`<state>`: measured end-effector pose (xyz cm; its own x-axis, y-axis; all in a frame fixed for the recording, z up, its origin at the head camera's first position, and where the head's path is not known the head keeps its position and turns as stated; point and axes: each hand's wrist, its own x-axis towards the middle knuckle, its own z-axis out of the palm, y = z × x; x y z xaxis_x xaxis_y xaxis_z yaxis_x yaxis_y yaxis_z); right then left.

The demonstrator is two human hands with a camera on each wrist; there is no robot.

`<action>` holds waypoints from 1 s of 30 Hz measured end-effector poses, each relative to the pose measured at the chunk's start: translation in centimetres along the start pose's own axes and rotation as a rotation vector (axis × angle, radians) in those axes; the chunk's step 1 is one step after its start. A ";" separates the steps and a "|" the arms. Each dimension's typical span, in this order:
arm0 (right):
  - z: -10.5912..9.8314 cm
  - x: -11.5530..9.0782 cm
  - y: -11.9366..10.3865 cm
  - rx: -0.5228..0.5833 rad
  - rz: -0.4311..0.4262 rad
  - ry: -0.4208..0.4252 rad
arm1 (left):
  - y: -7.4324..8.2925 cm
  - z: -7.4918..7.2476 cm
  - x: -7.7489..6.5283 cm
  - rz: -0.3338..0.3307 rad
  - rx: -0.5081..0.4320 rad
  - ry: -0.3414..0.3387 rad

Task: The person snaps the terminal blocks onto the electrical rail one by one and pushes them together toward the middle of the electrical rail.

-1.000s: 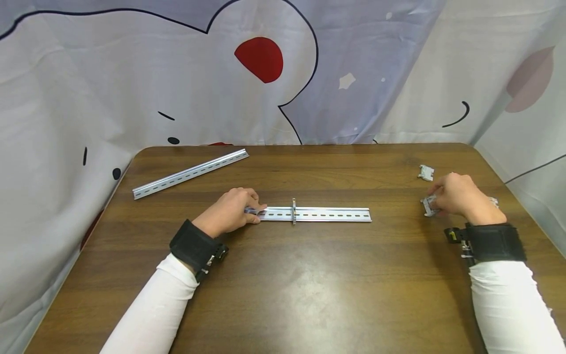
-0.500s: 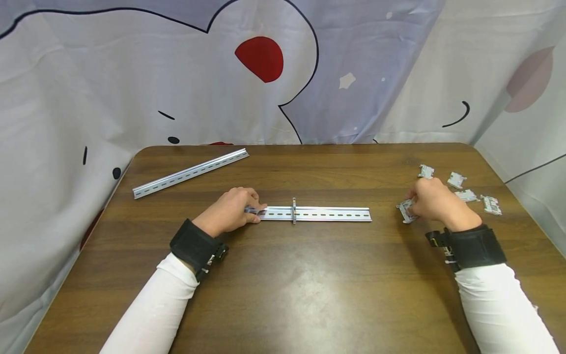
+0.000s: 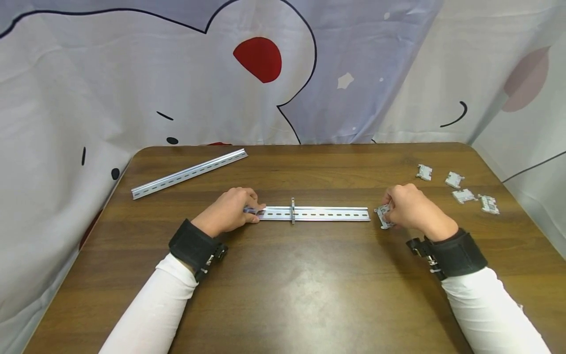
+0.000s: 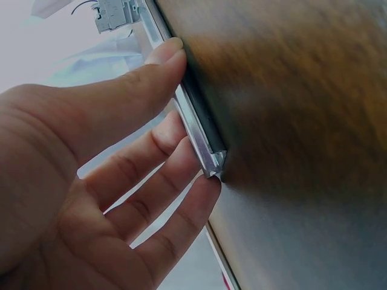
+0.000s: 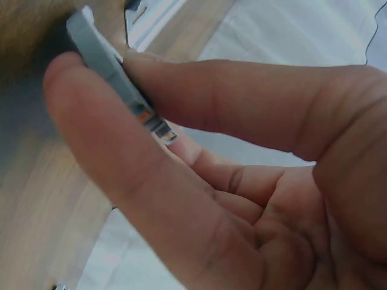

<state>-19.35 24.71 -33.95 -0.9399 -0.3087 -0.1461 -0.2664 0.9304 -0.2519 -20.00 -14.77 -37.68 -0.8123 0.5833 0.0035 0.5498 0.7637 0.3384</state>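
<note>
A slotted metal DIN rail (image 3: 331, 214) lies across the middle of the table. My left hand (image 3: 231, 210) holds its left end, thumb on the near edge and fingers along the far one, as the left wrist view shows. One thin grey terminal block (image 3: 293, 211) stands upright across the rail, right of that hand. Just beyond the rail's right end, my right hand (image 3: 415, 210) pinches another grey terminal block (image 3: 382, 217) between thumb and finger. In the right wrist view this held terminal block (image 5: 109, 66) appears edge-on, with small orange spots near one end.
A second DIN rail (image 3: 190, 174) lies slanted at the back left of the wooden table (image 3: 292, 295). Several loose terminal blocks (image 3: 464, 196) lie spread at the right, beyond my right hand. A patterned curtain (image 3: 132, 78) hangs behind the table.
My right hand has moved left from the loose blocks, carrying a terminal block toward the rail's right end, uncovering the blocks behind it. The left hand and rail have stayed in place.
</note>
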 end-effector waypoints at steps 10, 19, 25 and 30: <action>1.0 0.0 -0.9 0.060 -0.018 0.068 | 0.2 -0.1 -0.1 -0.006 -0.010 -0.013; 1.9 0.4 -1.7 0.066 0.009 0.151 | 0.3 -0.1 -0.1 -0.027 -0.015 -0.016; 2.6 0.8 -1.9 0.052 -0.004 0.226 | 0.1 0.0 0.0 -0.024 -0.010 -0.013; 2.8 1.3 -2.2 0.085 -0.004 0.209 | 0.1 -0.1 0.0 -0.016 -0.010 -0.013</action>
<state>-19.44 21.75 -36.24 -0.9651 -0.2561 0.0547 -0.2595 0.9066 -0.3328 -19.94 -14.73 -37.51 -0.8180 0.5750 -0.0144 0.5352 0.7699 0.3476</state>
